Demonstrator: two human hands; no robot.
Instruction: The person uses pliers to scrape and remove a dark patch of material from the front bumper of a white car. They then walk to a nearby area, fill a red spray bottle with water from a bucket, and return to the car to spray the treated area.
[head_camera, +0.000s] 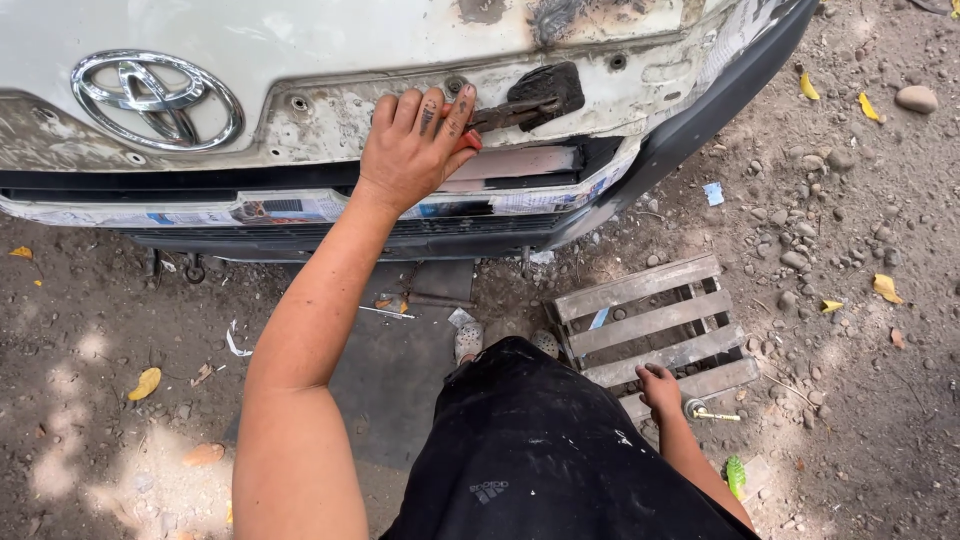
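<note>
Left hand (415, 145) flat against the sanded panel (330, 115), fingers together, thumb pinching a red-handled scraper (520, 108) just right of it. Right hand (660, 385) low, loosely curled, resting empty on a wooden pallet (650, 325). Below the left hand, bumper (300, 235) masked with newspaper (290, 208). Paint largely stripped; filler patches still rough.

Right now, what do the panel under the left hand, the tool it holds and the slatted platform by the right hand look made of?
Panel: painted sheet metal by the look, white paint sanded to dull patches.
Tool in the left hand: dark, rusty-looking metal blade; red at the grip, probably plastic.
Slatted platform under the right hand: bare grey weathered wood, grain and gaps visible.
</note>
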